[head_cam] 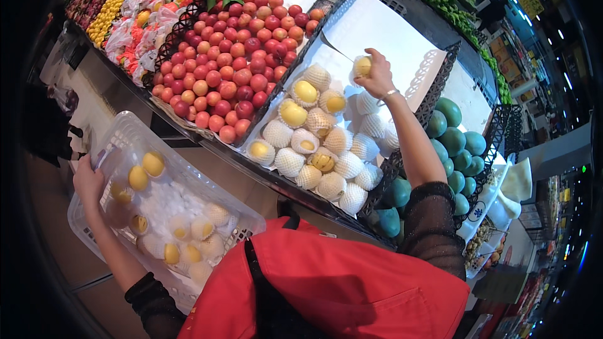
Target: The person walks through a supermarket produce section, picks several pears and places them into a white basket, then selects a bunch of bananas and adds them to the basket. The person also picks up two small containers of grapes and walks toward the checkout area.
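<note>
My right hand [378, 77] holds a yellow fruit [362, 67] in a white foam net, at the far side of a heap of similar netted fruits [292, 113]. The heap covers the near part of a display bin lined with white board [377, 23]. Some fruits there show bare yellow skin at the net's opening; others are wholly wrapped. With my left hand [88, 179] I grip the rim of a translucent white plastic crate [235, 208], which tilts beside me. Inside it lie several yellow fruits [153, 164], some bare and some netted, and loose white foam nets [165, 202].
Red plums [226, 70] fill the bin to the left. Black lattice dividers [426, 99] stand between the bins. Green mangoes [454, 141] lie to the right. Farther left are wrapped fruits [136, 33] and small yellow fruits [110, 4]. A dark-clothed person [44, 127] is at the left edge.
</note>
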Tool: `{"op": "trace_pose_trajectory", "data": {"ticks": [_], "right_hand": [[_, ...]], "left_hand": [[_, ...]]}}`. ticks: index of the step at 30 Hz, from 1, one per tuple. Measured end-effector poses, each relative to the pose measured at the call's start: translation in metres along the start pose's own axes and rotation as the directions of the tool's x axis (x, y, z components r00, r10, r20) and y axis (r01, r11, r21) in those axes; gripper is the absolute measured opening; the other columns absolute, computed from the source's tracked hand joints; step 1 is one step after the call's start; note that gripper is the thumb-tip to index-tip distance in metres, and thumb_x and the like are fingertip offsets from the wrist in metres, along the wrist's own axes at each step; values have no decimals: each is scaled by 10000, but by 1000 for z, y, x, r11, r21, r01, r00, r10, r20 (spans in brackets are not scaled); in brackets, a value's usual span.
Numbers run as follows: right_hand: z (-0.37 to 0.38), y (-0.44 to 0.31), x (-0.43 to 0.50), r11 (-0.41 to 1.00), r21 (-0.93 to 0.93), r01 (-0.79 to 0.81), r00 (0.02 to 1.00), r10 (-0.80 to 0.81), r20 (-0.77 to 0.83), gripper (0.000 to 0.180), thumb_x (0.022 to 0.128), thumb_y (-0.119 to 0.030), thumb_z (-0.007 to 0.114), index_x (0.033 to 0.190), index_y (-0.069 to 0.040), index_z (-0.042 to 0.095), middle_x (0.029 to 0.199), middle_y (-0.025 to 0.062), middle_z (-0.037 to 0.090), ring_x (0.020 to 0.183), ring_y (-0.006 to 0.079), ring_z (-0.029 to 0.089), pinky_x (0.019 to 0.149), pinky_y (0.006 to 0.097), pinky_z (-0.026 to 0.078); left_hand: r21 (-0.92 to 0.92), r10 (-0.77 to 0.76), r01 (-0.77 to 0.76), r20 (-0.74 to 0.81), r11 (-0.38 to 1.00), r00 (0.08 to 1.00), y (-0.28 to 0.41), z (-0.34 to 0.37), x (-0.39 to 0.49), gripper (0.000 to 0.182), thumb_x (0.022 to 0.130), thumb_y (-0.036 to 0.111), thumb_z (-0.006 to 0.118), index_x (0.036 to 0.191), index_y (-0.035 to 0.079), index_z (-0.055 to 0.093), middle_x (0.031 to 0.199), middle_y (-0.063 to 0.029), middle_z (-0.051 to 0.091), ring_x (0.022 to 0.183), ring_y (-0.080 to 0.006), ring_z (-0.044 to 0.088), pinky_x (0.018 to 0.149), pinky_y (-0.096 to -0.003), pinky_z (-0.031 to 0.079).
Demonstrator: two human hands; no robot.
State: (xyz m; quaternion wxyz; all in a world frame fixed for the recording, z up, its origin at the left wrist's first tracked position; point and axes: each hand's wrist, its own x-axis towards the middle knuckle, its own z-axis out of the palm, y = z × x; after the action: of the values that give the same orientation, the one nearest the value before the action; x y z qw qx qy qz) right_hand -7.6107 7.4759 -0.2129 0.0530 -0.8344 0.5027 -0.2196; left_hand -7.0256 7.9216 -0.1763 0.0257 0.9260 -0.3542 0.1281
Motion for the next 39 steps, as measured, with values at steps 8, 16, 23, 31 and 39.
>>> {"op": "trace_pose_trajectory", "data": {"ticks": [8,16,23,31,39], "right_hand": [[104,46,21,938,317,-137,901,-15,433,665,786,-486,634,1312,-107,483,1373,180,440,1276,390,386,1034,479,346],[58,-96,8,945,-53,323,935,-327,-138,567,873,-269,605,1321,27,424,1254,219,505,1162,365,484,994,432,383],[110,-378,-205,612,692,383,351,-789,504,376,767,-182,648,1082,12,580,1104,206,575,1045,343,573,902,412,467],[209,-422,-276,658,579,481,247,-736,631,599,528,-375,851,986,-38,662,1078,172,597,1044,288,568,869,385,470],[112,-365,-234,317,722,-615,418,-646,639,473,681,-234,717,1059,-22,526,1007,145,538,950,226,563,804,336,475]], "left_hand": [[45,29,-30,27,999,999,26,-10,2,379,761,128,552,1129,46,585,1092,-194,620,1009,-383,587,867,-442,461],[5,25,-26,76,1000,997,34,-32,-8,212,700,156,547,861,36,616,976,-194,638,916,-374,618,793,-458,488],[19,14,-15,44,1000,999,24,-30,-10,305,684,188,563,928,37,667,960,-167,666,893,-345,645,788,-445,502],[13,56,-56,33,998,998,-23,-13,-4,457,798,178,503,1240,68,544,1188,-147,598,1018,-362,596,875,-429,470],[27,2,-2,12,1000,1000,-48,4,9,483,782,141,511,1257,54,521,1203,-178,586,1089,-363,567,931,-421,441]]}}
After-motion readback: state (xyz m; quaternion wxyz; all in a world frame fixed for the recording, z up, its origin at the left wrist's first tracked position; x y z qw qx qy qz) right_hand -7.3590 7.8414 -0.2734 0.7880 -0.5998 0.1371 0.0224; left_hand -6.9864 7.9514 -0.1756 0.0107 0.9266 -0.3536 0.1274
